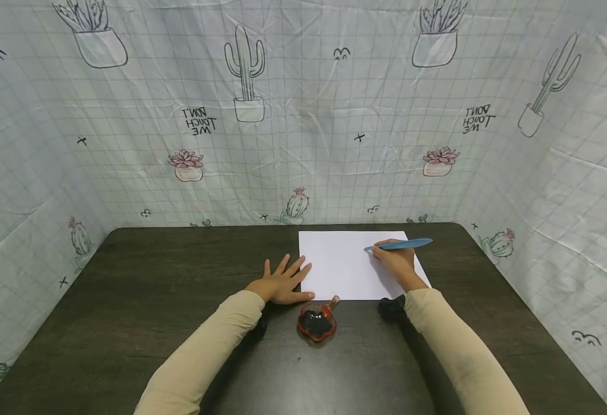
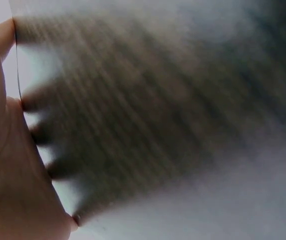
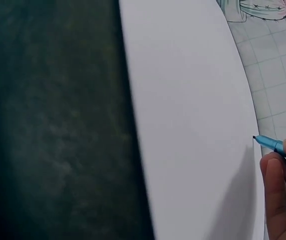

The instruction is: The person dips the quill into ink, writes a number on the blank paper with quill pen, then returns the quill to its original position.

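A: Who holds what?

B: The right hand (image 1: 398, 266) pinches a blue pen (image 1: 409, 244), shaped like a feather, with its dark nib (image 3: 254, 137) at the white sheet (image 1: 339, 262). The left hand (image 1: 278, 286), fingers spread wide, lies across the sheet's left edge at its near left corner.

A: And the sheet's position?

B: On the dark table (image 1: 178, 276), just inside the far edge and toward the far right corner. A red dish (image 1: 327, 313) with dark contents (image 1: 316, 323) sits just beside the sheet's near edge, close to the near left corner.

A: Does the nib touch the paper?

B: Cannot tell. It is at least very near.

A: What would make for a clean mark?

B: My judgement: a light pinch low on the pen, and even pressure from the left palm and fingertips. Only the left side is pinned, so gentle, short strokes should drag the paper less.

A: The risk?

B: The left thumb lies near the dish; a careless slide there could tip it.
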The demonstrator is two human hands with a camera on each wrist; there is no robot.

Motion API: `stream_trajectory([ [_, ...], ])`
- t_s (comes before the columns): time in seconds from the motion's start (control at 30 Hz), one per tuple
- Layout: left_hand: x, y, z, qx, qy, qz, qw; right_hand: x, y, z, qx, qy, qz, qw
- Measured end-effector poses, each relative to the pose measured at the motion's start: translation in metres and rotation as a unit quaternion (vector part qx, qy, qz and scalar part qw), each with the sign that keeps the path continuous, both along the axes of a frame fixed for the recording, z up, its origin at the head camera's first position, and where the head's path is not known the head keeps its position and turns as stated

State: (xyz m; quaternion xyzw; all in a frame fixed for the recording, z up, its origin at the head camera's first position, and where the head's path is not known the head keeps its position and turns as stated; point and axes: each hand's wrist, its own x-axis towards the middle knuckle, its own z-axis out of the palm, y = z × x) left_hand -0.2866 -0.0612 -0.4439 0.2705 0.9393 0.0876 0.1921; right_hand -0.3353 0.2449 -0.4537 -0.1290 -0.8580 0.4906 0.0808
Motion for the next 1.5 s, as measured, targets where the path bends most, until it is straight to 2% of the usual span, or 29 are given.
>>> stream_trajectory([
  [0.3, 0.001, 0.001, 0.0, 0.002, -0.001, 0.0, 1.0, 0.002, 0.001, -0.003, 0.004, 0.013, 0.003, 1.0],
  [0.5, 0.002, 0.001, 0.002, 0.004, -0.008, 0.002, 1.0, 0.006, -0.002, -0.001, -0.02, 0.006, 0.009, 1.0],
  [0.8, 0.001, 0.0, 0.002, 0.005, -0.01, 0.002, 0.9999, 0.01, -0.003, -0.002, -0.002, 0.014, 0.051, 0.999],
  [1.07, 0.0, 0.0, 0.001, 0.001, -0.008, 0.001, 1.0, 0.019, -0.004, 0.001, -0.006, 0.013, 0.089, 0.996],
  [1.37, -0.001, 0.001, 0.0, 0.0, -0.008, 0.003, 1.0, 0.029, -0.004, 0.0, 0.041, 0.023, 0.138, 0.989],
  [1.5, 0.0, 0.001, 0.001, -0.002, -0.006, 0.003, 1.0, 0.032, -0.002, 0.0, 0.041, 0.019, 0.152, 0.987],
])
